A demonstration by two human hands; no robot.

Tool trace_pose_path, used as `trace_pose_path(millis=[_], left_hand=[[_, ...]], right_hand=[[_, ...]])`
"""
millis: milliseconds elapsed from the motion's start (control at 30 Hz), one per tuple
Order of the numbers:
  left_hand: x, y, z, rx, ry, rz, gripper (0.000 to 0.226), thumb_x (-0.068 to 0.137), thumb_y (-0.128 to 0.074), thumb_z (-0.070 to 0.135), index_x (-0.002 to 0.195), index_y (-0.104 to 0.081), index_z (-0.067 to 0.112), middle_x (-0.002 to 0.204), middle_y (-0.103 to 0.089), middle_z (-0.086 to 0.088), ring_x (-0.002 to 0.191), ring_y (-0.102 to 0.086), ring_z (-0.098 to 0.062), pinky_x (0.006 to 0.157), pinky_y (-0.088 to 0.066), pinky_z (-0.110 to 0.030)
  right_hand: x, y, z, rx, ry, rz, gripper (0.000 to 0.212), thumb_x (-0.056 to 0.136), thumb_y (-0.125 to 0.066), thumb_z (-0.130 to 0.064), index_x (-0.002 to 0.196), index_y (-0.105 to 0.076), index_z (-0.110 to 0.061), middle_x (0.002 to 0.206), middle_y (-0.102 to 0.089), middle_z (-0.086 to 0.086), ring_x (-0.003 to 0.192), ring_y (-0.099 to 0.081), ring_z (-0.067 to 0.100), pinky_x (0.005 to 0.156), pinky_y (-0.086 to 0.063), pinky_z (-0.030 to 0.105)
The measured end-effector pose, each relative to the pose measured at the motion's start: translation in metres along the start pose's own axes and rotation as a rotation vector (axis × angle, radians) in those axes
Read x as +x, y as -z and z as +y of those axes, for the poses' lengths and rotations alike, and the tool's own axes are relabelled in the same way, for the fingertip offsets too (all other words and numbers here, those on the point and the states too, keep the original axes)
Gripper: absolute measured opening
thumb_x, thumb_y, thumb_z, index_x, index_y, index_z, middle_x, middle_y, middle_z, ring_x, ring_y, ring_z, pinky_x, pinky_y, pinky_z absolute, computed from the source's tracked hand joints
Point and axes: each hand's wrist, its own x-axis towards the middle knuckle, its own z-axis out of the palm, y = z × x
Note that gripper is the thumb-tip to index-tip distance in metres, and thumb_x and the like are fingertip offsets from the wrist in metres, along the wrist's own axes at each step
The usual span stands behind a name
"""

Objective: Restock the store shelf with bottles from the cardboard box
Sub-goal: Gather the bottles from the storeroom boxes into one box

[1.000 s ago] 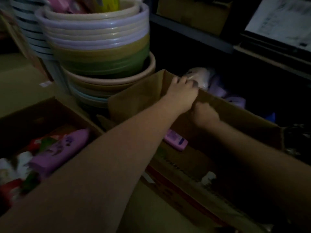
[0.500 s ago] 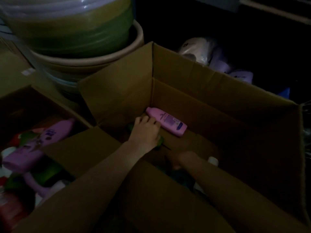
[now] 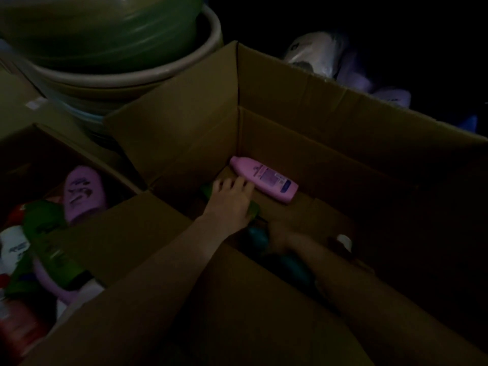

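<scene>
With my left hand [image 3: 232, 200] curled down over a green bottle [image 3: 253, 208] on the floor of the cardboard box [image 3: 343, 133], beside the loose pink bottle [image 3: 264, 178], I'd grip it firmly before lifting, while my right hand [image 3: 280, 237] is too dark to read.

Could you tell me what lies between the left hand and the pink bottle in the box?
Nothing, in the head view: the left hand's fingertips reach the pink bottle, apparently touching it.

A single head-worn view looks steeply down and forward from close above into an open box [image 3: 303, 133]. Both forearms reach in from the bottom edge. The wide lens also takes in a second box [image 3: 87, 151] at left.
</scene>
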Motion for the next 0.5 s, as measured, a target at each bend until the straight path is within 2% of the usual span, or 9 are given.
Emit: trace_pose_path(millis=[67, 167, 233, 333, 400, 433, 500], left_hand=[[0.004, -0.002, -0.002, -0.197, 0.054, 0.006, 0.066, 0.088, -0.057, 0.035, 0.142, -0.023, 0.019, 0.146, -0.027, -0.007, 0.135, -0.028, -0.029, 0.112, -0.021, -0.046], [0.007, 0.004, -0.007, -0.860, 0.265, 0.000, 0.060, 0.089, -0.058, 0.032, 0.141, -0.032, 0.019, 0.144, -0.036, -0.005, 0.131, -0.037, -0.025, 0.108, -0.035, -0.041], [0.007, 0.006, -0.012, -1.112, 0.339, -0.071, 0.054, 0.088, -0.059, 0.036, 0.135, -0.042, 0.017, 0.137, -0.046, -0.005, 0.125, -0.045, -0.023, 0.104, -0.040, -0.042], [0.007, 0.007, -0.020, -1.099, 0.356, -0.023, 0.049, 0.086, -0.062, 0.036, 0.128, -0.050, 0.014, 0.129, -0.054, -0.007, 0.120, -0.050, -0.023, 0.101, -0.043, -0.042], [0.009, 0.007, -0.025, -1.080, 0.364, 0.040, 0.044, 0.087, -0.062, 0.034, 0.123, -0.050, 0.012, 0.126, -0.055, -0.008, 0.117, -0.052, -0.023, 0.097, -0.045, -0.037], [0.011, 0.006, -0.027, -1.075, 0.365, 0.059, 0.041, 0.088, -0.061, 0.033, 0.121, -0.051, 0.012, 0.125, -0.055, -0.008, 0.116, -0.053, -0.023, 0.095, -0.046, -0.035], [0.015, 0.003, -0.029, -1.054, 0.348, 0.083, 0.039, 0.088, -0.059, 0.035, 0.119, -0.052, 0.011, 0.121, -0.057, -0.008, 0.113, -0.055, -0.022, 0.094, -0.047, -0.035]], right_hand=[[-0.002, 0.017, -0.003, 0.130, 0.019, 0.001, 0.066, 0.077, -0.073, -0.020, 0.134, -0.040, -0.014, 0.131, -0.048, 0.002, 0.122, -0.048, 0.023, 0.102, -0.042, 0.034], [-0.011, 0.043, -0.020, 0.371, 0.159, 0.062, 0.055, 0.078, -0.071, -0.010, 0.127, -0.047, -0.012, 0.120, -0.054, 0.001, 0.116, -0.053, 0.020, 0.088, -0.046, 0.026], [-0.010, 0.051, -0.031, 0.390, 0.220, 0.082, 0.053, 0.078, -0.070, -0.008, 0.126, -0.047, -0.012, 0.115, -0.053, -0.001, 0.114, -0.053, 0.018, 0.085, -0.045, 0.025], [0.007, 0.060, -0.035, 0.396, 0.230, -0.012, 0.063, 0.078, -0.071, -0.011, 0.135, -0.044, -0.013, 0.134, -0.048, 0.002, 0.125, -0.045, 0.019, 0.102, -0.042, 0.033], [0.019, 0.067, -0.030, 0.236, 0.186, -0.114, 0.067, 0.080, -0.069, -0.013, 0.140, -0.038, -0.017, 0.144, -0.040, 0.004, 0.133, -0.038, 0.022, 0.111, -0.033, 0.039], [0.028, 0.070, -0.026, 0.080, 0.171, -0.107, 0.066, 0.083, -0.066, -0.012, 0.142, -0.036, -0.016, 0.146, -0.038, 0.005, 0.134, -0.036, 0.024, 0.113, -0.031, 0.038], [0.046, 0.073, -0.019, -0.238, 0.131, 0.117, 0.067, 0.087, -0.061, -0.012, 0.145, -0.027, -0.010, 0.150, -0.030, 0.010, 0.138, -0.030, 0.027, 0.114, -0.026, 0.034]])
